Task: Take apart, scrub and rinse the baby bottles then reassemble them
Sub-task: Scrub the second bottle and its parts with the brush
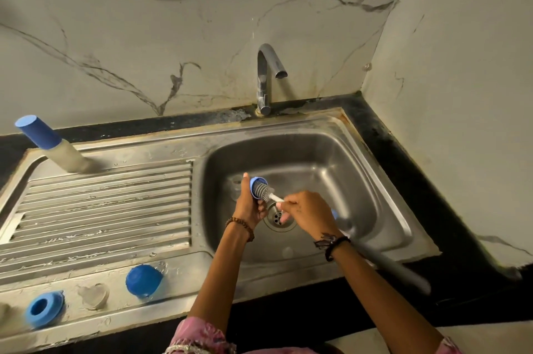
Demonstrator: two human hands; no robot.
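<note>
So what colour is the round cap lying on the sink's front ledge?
Blue. The round cap lies on the sink's front ledge, clearest in the head view.

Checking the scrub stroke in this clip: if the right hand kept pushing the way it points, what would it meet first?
The right hand points up-left along the brush it grips. First in line is the blue ring held by the left hand; the bristles already seem inside it, though depth is unclear.

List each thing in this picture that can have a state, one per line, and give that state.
Tap: off.
Blue ring: held by left hand, brush inside.
Brush: gripped by right hand.
Capped bottle: upright, assembled.
Blue collar: detached, on drainboard.
Blue cap: off, on drainboard.
</note>
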